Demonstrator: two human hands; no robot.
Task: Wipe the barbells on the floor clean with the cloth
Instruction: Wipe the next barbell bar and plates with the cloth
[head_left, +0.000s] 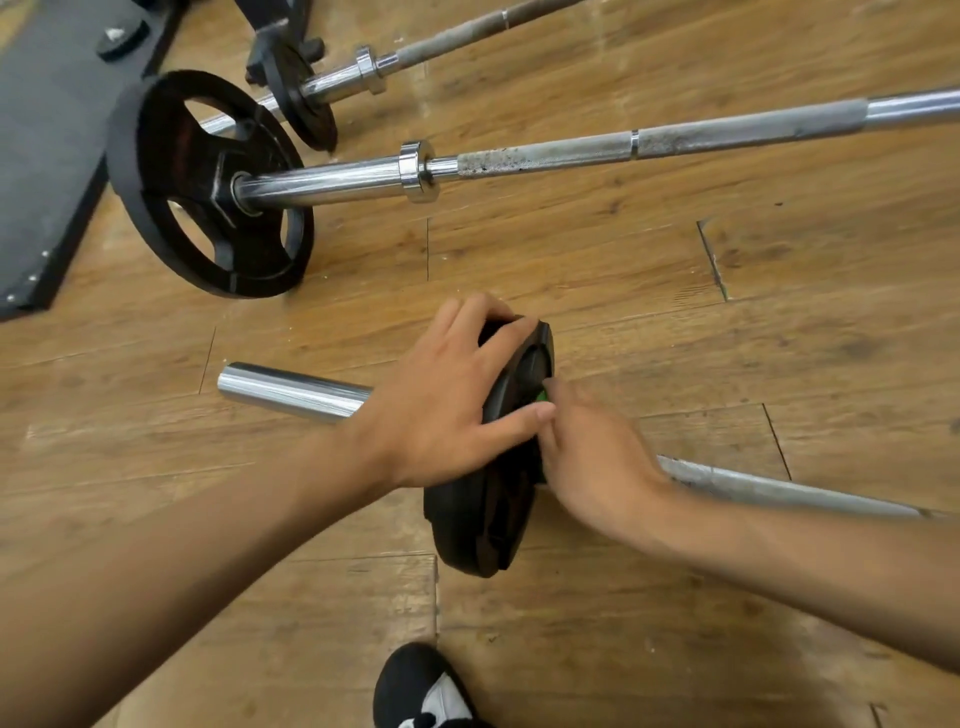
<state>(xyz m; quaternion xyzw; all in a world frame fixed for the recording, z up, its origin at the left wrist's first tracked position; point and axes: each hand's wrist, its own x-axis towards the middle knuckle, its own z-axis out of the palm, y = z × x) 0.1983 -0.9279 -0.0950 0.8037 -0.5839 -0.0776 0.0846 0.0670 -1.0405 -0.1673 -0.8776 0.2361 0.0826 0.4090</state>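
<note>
The wood floor (623, 291) is being loaded by a near barbell (291, 389), middle barbell (545, 156), far barbell (441, 40), dark mat (47, 156) and shoe (415, 686).

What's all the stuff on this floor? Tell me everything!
near barbell: one, silver, under the hands
middle barbell: one, silver, beyond it
far barbell: one, grey, top
small plate: one, black, on near barbell
large plate: one, black, middle barbell's left end
far plate: one, black, on far barbell
mat: one, dark grey, upper left
floor: brown wood
green bit: one, tiny, by right fingers; unclear what
shoe: one, black and white, bottom
left hand: grips small plate's rim
right hand: fingers against small plate's face
</note>
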